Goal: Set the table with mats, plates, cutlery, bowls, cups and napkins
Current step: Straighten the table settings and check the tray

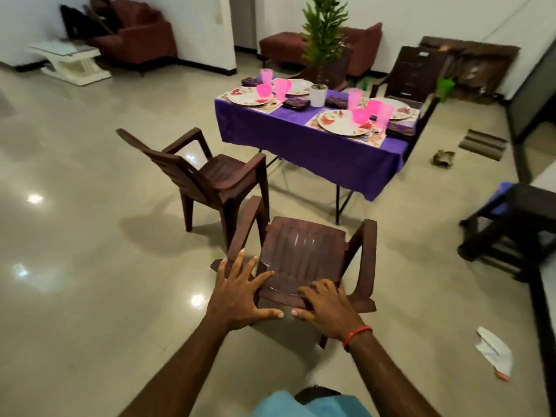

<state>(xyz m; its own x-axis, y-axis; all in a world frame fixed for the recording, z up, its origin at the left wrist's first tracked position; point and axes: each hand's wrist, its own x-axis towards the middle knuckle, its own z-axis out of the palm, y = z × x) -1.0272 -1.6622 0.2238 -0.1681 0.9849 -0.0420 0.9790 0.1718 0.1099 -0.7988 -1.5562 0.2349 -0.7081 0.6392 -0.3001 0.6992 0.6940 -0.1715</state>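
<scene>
head view: left hand [240,293], fingers splayed straight, resting on backrest of near brown chair [304,251]. right hand [329,308], fingers curled over same backrest. table [301,145], purple-clothed, beyond chair, bearing floral plates [337,124], pink cups [385,115], mats [377,142], folded napkins [296,102].

A brown ribbed plastic armchair [304,251] stands straight ahead, with a second brown plastic armchair [210,173] just beyond it to the left. Both block the way to the purple-clothed tabletop [301,136]. The glossy tiled floor [75,176] lies open on the left. A strip of it also runs between the nearer armchair and the dark wooden bench [517,224] on the right. Floral plates [343,123] and pink plastic cups [361,115] crowd the tabletop.
</scene>
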